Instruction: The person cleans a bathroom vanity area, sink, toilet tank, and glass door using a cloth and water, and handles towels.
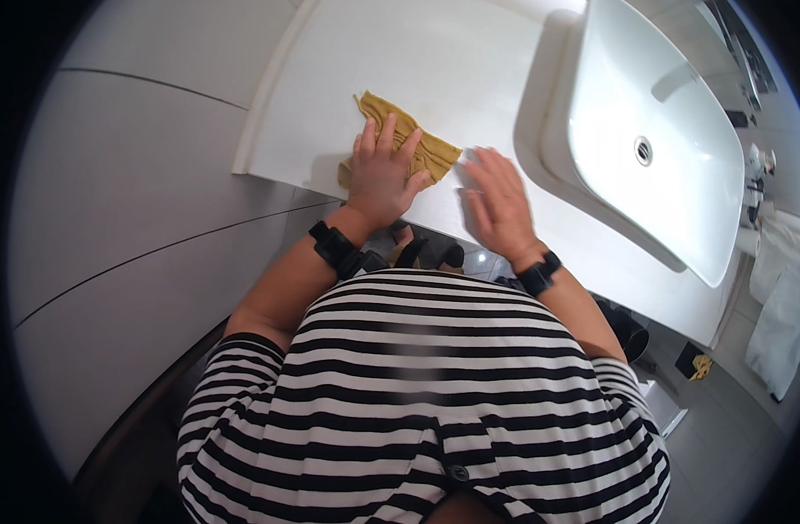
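My left hand (381, 173) lies flat on a crumpled mustard-yellow cloth (432, 152), fingers spread over its folds. The cloth rests on the white countertop (387, 46) near its front edge, and part of it is hidden under my palm. My right hand (501, 200) is just right of the cloth, slightly blurred, with nothing in it. Its fingers point towards the back of the counter, and I cannot tell whether it touches the surface. Each wrist wears a black strap with a small device.
A white vessel sink (675, 190) with a metal drain (643, 151) stands on the counter to the right. Grey wall panels (144, 150) border the left side. Beyond the sink hang white towels or cloths (776, 314). A yellow item (701, 367) is low on the right.
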Demonstrator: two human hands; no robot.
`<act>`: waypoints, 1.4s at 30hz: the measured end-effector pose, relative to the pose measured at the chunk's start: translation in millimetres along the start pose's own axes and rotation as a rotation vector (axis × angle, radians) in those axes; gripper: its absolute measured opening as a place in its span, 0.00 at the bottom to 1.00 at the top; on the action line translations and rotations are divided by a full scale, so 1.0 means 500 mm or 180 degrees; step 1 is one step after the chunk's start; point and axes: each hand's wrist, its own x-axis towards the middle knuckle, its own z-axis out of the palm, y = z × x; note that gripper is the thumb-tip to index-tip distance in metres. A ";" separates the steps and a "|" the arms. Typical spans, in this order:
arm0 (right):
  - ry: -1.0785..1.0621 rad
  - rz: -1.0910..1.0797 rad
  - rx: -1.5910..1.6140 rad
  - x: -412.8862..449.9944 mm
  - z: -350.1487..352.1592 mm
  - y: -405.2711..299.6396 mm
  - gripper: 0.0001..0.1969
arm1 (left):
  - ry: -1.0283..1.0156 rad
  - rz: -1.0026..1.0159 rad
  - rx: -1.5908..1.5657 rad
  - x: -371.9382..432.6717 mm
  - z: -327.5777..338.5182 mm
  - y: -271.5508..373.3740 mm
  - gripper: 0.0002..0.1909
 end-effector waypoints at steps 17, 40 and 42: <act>0.0515 0.0968 -0.1099 -0.243 -0.122 0.119 0.15 | -0.0373 0.0680 -0.0172 0.009 0.104 0.231 0.28; 0.0744 0.1036 -0.1497 -0.128 -0.031 0.069 0.14 | 0.1425 -0.0978 -0.0487 -0.123 -0.014 -0.069 0.12; 0.0659 0.1107 -0.1519 -0.128 -0.031 0.066 0.14 | 0.1637 -0.2142 -0.1452 -0.162 -0.037 -0.123 0.11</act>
